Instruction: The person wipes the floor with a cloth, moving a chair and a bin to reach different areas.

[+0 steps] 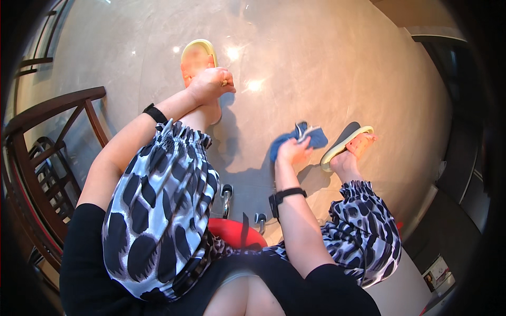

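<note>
In my right hand [294,152] is a crumpled blue cloth [313,138] with a pale edge, held above the floor between my feet. The fingers are closed on it. My left hand [210,84], with a ring on one finger, is closed over my left foot, in front of the slipper. What it holds, if anything, is hidden. A yellow-soled slipper [198,57] with an orange strap is at that foot. The matching right slipper [354,143] is on my right foot, tilted on its edge, with the dark sole turned partly up.
I sit on a red seat [237,231] with metal caster legs [226,197] below it. A dark wooden chair [58,108] stands close on my left. Dark cabinets [448,195] line the right side. The grey floor [295,63] reflects several lights.
</note>
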`<move>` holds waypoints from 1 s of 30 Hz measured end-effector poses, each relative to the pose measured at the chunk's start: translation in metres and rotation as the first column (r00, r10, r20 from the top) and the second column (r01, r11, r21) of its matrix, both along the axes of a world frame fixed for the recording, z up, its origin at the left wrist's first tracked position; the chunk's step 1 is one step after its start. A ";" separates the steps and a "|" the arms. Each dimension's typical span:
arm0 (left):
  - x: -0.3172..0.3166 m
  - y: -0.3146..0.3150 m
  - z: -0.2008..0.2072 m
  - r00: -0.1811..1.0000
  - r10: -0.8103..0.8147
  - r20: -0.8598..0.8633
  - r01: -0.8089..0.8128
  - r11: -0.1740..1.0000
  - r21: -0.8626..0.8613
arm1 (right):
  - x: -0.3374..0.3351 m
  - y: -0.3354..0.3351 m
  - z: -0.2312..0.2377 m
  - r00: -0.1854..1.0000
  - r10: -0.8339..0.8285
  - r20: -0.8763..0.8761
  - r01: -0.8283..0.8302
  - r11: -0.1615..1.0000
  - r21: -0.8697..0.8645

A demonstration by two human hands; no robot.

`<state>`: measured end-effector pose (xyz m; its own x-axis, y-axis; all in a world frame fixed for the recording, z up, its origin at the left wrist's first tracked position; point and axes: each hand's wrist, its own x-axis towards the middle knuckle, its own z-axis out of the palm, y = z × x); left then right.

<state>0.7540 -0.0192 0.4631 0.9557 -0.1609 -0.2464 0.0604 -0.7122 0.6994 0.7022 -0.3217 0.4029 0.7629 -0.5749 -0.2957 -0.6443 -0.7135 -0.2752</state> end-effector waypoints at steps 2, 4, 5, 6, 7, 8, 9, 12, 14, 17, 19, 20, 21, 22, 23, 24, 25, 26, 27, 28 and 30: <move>-0.008 -0.007 0.002 0.999 0.024 -0.023 -0.023 0.999 0.037 | 0.019 0.034 0.004 1.000 -0.021 -0.017 0.022 0.998 0.059; -0.009 -0.008 0.007 0.999 0.045 -0.026 -0.043 0.997 0.072 | 0.048 0.068 0.013 0.998 -0.024 -0.065 0.031 0.994 0.105; -0.008 -0.008 0.012 0.991 0.080 -0.104 -0.069 0.992 0.103 | 0.060 0.082 0.014 0.999 -0.008 -0.033 0.013 0.988 0.155; -0.010 -0.008 0.016 0.977 0.117 -0.179 -0.093 0.987 0.134 | 0.071 0.091 0.018 0.999 0.033 -0.027 -0.027 0.980 0.199; -0.004 -0.014 0.034 0.963 0.134 -0.234 -0.086 0.975 0.206 | 0.082 0.091 0.016 0.997 0.022 0.070 -0.043 0.949 0.313; -0.012 -0.018 0.033 0.967 0.143 -0.210 -0.097 0.972 0.213 | 0.085 0.084 0.005 0.984 0.010 0.176 -0.087 0.896 0.435; -0.020 -0.023 0.029 0.975 0.139 -0.176 -0.103 0.975 0.198 | 0.091 0.072 -0.006 0.967 -0.086 0.240 -0.084 0.782 0.618; -0.027 -0.003 0.027 0.979 0.196 -0.058 -0.177 0.954 0.242 | 0.099 0.074 0.029 0.865 -0.375 0.333 -0.181 0.385 0.905; -0.022 0.004 0.033 0.975 0.195 0.111 -0.215 0.953 0.212 | 0.098 0.059 0.047 0.793 -0.448 0.413 -0.241 0.392 0.888; -0.005 -0.013 0.027 0.968 0.187 0.168 -0.214 0.963 0.161 | 0.088 0.006 0.020 0.853 -0.166 0.495 -0.135 0.845 0.517; -0.014 -0.004 0.022 0.964 0.201 0.171 -0.235 0.949 0.211 | 0.066 0.028 0.023 0.952 -0.079 0.295 -0.031 0.936 0.350; -0.015 -0.008 0.025 0.963 0.200 0.180 -0.237 0.948 0.215 | 0.055 0.038 0.038 0.976 -0.093 0.196 0.034 0.958 0.285; -0.015 -0.011 0.029 0.958 0.199 0.206 -0.233 0.960 0.156 | 0.054 0.037 0.019 0.952 -0.006 0.306 -0.075 0.964 0.254; -0.019 -0.010 0.031 0.953 0.207 0.220 -0.233 0.968 0.098 | 0.056 0.047 0.021 0.952 -0.005 0.305 -0.100 0.940 0.327; -0.020 -0.010 0.031 0.952 0.220 0.213 -0.235 0.971 0.046 | 0.062 0.053 0.020 0.934 0.056 0.352 -0.168 0.940 0.297; -0.021 -0.009 0.034 0.950 0.221 0.219 -0.237 0.970 0.049 | 0.073 0.058 0.022 0.909 0.114 0.402 -0.250 0.920 0.304; -0.019 -0.014 0.037 0.952 0.227 0.204 -0.232 0.973 0.000 | 0.084 0.058 0.021 0.880 0.171 0.444 -0.323 0.900 0.293; -0.018 -0.014 0.045 0.953 0.234 0.192 -0.232 0.972 -0.035 | 0.094 0.062 0.032 0.812 0.170 0.559 -0.430 0.822 0.374; -0.019 -0.013 0.041 0.950 0.235 0.204 -0.233 0.972 -0.034 | 0.104 0.063 0.046 0.782 0.154 0.604 -0.477 0.770 0.422; -0.023 -0.010 0.027 0.940 0.235 0.247 -0.226 0.972 -0.067 | 0.110 0.064 0.057 0.754 0.136 0.643 -0.527 0.710 0.467; -0.021 -0.008 0.023 0.920 0.245 0.305 -0.223 0.969 -0.106 | 0.129 0.053 0.070 0.685 0.003 0.729 -0.563 0.637 0.527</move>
